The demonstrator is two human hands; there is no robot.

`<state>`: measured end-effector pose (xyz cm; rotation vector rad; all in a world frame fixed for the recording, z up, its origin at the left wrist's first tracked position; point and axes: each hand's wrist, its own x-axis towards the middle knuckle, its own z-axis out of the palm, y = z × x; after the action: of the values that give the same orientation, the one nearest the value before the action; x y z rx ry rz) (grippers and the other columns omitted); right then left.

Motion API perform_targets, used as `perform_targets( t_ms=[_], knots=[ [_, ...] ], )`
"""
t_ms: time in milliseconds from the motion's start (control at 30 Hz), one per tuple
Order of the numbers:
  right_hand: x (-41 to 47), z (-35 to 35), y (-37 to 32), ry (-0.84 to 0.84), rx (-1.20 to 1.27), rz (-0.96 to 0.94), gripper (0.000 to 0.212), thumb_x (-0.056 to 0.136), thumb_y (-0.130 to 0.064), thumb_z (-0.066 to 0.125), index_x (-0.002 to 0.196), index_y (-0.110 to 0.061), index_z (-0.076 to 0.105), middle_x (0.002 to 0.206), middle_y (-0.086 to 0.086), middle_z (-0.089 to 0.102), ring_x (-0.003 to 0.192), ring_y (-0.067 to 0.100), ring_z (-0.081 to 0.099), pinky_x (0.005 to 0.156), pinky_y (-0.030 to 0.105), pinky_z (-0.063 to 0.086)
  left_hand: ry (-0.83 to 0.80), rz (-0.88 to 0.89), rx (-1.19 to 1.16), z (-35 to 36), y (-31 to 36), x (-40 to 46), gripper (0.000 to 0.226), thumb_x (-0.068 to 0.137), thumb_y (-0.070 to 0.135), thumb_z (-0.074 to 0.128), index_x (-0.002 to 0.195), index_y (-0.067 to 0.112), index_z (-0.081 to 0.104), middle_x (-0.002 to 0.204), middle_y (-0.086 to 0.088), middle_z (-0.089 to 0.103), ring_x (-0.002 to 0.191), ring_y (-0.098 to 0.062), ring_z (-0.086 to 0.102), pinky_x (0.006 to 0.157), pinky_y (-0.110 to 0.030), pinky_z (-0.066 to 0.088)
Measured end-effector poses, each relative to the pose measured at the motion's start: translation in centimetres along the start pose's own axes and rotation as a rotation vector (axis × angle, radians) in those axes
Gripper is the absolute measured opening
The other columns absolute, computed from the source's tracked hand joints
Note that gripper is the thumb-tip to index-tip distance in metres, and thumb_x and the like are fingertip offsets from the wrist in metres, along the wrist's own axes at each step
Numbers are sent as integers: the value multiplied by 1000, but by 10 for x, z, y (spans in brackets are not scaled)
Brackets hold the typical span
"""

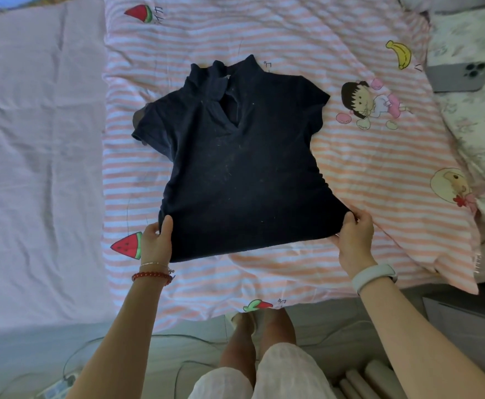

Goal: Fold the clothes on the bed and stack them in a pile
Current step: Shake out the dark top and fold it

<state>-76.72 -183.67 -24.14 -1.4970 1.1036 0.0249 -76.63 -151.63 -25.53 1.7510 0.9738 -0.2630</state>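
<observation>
A dark navy short-sleeved top (241, 168) lies spread out on the pink-striped quilt (350, 174), collar pointing away from me. My left hand (158, 240) grips the hem's left corner, thumb on top of the cloth. My right hand (355, 239) pinches the hem's right corner, which is pulled out to a point. The hem between both hands is lifted slightly off the quilt.
A lilac sheet (34, 168) covers the bed's left part. A grey phone (457, 76) lies on a floral cover (477, 125) at the right. Blue folded fabric (11, 1) shows at the top left corner. Cables and a power strip (60, 385) lie on the floor by my feet.
</observation>
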Motion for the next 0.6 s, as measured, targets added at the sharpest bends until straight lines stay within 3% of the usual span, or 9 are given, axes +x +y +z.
perform_targets(
  t_ms=[100, 200, 300, 433, 533, 600],
  knots=[
    [-7, -1, 8, 84, -31, -51, 21, 97, -5, 31, 111, -12, 45, 122, 11, 48, 113, 29, 50, 97, 50, 45, 3, 6, 27, 4, -3, -6, 34, 93, 37, 50, 91, 3, 52, 74, 0, 46, 77, -19, 45, 76, -35, 39],
    [-18, -5, 20, 173, -53, -101, 21, 98, -7, 31, 115, -7, 44, 112, 7, 48, 103, 24, 51, 94, 42, 45, -68, -32, -26, 7, -8, -14, 26, 91, 30, 56, 96, 5, 54, 91, -7, 57, 92, -25, 53, 84, -39, 46],
    [-23, -9, 32, 221, -105, -103, 22, 98, -7, 32, 116, -2, 44, 106, 7, 47, 93, 20, 48, 81, 31, 41, -89, -57, -41, 4, -17, -20, 25, 90, 22, 60, 106, 4, 54, 103, -11, 58, 98, -28, 55, 86, -39, 46],
    [-25, -15, 47, 213, -255, -72, 20, 98, -7, 35, 113, -1, 46, 103, 9, 49, 91, 20, 46, 78, 28, 36, 13, -37, 184, 0, -37, -29, 34, 90, 22, 59, 111, -4, 53, 104, -13, 56, 91, -26, 51, 75, -32, 38],
    [-31, -22, 57, 133, -464, 4, 21, 95, -3, 38, 112, 0, 50, 108, 16, 55, 90, 24, 48, 76, 31, 37, 27, -16, 378, 2, -44, -36, 37, 90, 23, 58, 116, 0, 48, 113, -19, 58, 98, -35, 55, 74, -35, 40],
    [-37, -23, 59, 120, -626, -34, 25, 93, -1, 41, 116, 0, 52, 119, 20, 54, 102, 33, 51, 83, 36, 40, 48, 48, 537, 4, -44, -43, 43, 89, 19, 58, 125, 3, 42, 124, -21, 50, 108, -39, 50, 80, -43, 43]
  ],
)
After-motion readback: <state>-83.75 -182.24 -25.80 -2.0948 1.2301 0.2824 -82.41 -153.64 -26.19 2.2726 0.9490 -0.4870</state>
